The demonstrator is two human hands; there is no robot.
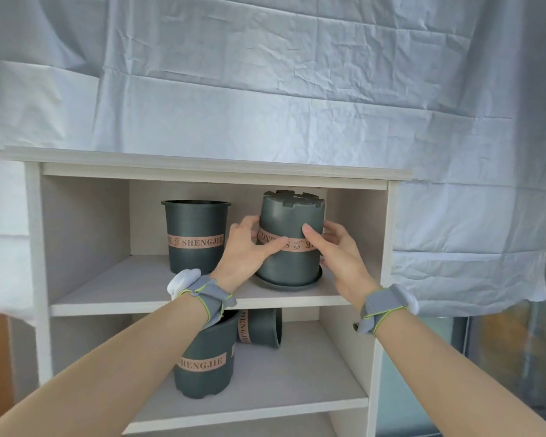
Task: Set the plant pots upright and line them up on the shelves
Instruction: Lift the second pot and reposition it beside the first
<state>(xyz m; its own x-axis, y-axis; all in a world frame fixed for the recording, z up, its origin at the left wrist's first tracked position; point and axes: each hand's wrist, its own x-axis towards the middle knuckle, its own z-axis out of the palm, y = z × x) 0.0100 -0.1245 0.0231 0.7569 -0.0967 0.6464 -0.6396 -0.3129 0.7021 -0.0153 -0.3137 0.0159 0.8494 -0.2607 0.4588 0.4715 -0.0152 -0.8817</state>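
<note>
The white shelf unit (202,171) is holding four dark pots. On its upper shelf (114,298), an upright pot (196,234) is standing beside an upside-down pot (289,244), which the left hand (246,250) and right hand (338,250) are clasping, each grip closed around its sides. Below, one pot (207,364) is standing upright and another pot (260,328) is lying sideways.

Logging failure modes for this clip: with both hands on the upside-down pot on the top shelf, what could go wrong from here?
1. The inverted pot, held by the left hand and right hand, sits tilted with little clearance under the cabinet top; flipping it inside may jam it.
2. The upright pot stands close by; a swing could knock it.
3. The left forearm crosses in front of the lower-shelf pot and may bump it.
</note>
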